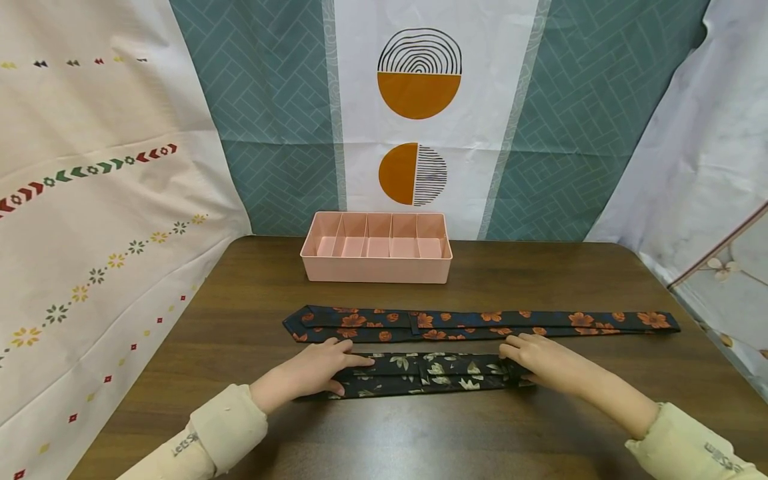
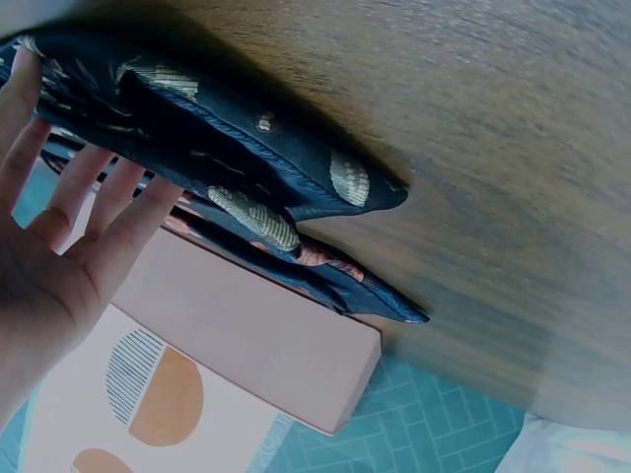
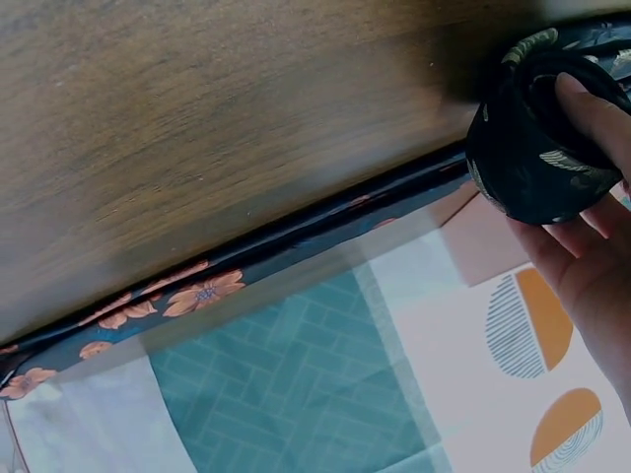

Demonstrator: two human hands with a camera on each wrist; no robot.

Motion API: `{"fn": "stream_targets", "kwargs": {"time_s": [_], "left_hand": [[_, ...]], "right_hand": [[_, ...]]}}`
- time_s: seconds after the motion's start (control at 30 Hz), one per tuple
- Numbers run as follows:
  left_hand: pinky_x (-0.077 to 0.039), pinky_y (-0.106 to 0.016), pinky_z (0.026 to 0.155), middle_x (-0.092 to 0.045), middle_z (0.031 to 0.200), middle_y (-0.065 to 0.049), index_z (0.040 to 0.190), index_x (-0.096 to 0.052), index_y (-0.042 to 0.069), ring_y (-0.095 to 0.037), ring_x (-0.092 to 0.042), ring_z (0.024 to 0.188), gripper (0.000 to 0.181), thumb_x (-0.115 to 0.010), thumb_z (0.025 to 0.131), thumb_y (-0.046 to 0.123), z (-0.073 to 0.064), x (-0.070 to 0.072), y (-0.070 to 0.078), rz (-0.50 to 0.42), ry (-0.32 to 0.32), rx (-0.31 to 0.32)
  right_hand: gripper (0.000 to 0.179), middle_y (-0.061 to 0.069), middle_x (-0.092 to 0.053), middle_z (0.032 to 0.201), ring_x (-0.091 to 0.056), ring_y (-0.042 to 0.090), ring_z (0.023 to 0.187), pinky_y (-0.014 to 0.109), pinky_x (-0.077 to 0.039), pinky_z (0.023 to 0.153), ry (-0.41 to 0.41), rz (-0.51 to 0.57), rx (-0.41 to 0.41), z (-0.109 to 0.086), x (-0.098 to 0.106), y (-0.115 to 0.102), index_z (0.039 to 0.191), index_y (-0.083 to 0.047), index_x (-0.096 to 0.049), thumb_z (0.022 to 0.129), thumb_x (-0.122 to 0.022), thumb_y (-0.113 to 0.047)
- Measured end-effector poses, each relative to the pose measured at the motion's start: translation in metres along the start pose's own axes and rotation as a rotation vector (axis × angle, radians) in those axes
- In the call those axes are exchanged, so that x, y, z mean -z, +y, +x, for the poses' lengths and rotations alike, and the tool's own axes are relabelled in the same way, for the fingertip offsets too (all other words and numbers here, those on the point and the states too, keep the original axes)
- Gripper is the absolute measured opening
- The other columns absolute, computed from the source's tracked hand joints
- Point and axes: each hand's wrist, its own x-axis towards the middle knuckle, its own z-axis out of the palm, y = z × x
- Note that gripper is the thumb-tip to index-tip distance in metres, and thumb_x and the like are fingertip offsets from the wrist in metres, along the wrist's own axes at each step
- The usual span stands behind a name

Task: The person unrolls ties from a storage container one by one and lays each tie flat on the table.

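A black necktie (image 1: pixel 447 382) with pale leaf patterns lies lengthwise across the near part of the table, its back side with the keeper loop facing up. Its right end is coiled into a roll (image 3: pixel 527 148), which my right hand (image 1: pixel 549 363) grips between thumb and fingers. Over the wide left end rests my left hand (image 1: pixel 318 370), fingers fairly straight, touching the fabric along both edges. In the left wrist view the tie's pointed tip (image 2: pixel 370 187) sticks out past that hand. Behind it, a dark necktie with orange flowers (image 1: pixel 492 317) is stretched out flat, untouched.
A pink box (image 1: pixel 378 271) with several compartments stands at the back of the brown wooden table (image 1: pixel 390 443). Patterned curtains hang behind the table (image 1: pixel 276 133), and cloth drapes down at both sides.
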Motion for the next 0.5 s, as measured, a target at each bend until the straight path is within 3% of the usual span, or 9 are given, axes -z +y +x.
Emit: {"fn": "stream_targets", "kwargs": {"time_s": [0.27, 0.5], "left_hand": [[-0.051, -0.033, 0.064, -0.057, 0.111, -0.008, 0.133, -0.054, 0.029, -0.023, -0.056, 0.088, 0.065, -0.077, 0.072, 0.030, -0.0017, 0.0028, 0.0011, 0.004, 0.010, -0.012], [-0.051, -0.032, 0.061, -0.056, 0.108, -0.007, 0.133, -0.055, 0.028, -0.023, -0.056, 0.088, 0.064, -0.076, 0.072, 0.029, -0.0024, 0.0014, -0.0010, -0.005, 0.018, -0.015]], "right_hand": [[0.048, 0.003, -0.058, 0.094, -0.060, 0.019, 0.079, 0.027, -0.052, 0.066, 0.004, -0.010, 0.018, -0.0010, -0.0005, 0.0015, 0.105, -0.010, -0.066, 0.061, -0.085, -0.008], [0.049, 0.002, -0.061, 0.095, -0.061, 0.018, 0.085, 0.031, -0.053, 0.070, 0.005, -0.018, 0.033, -0.0042, -0.0004, 0.0053, 0.103, -0.009, -0.061, 0.061, -0.085, -0.006]]}}
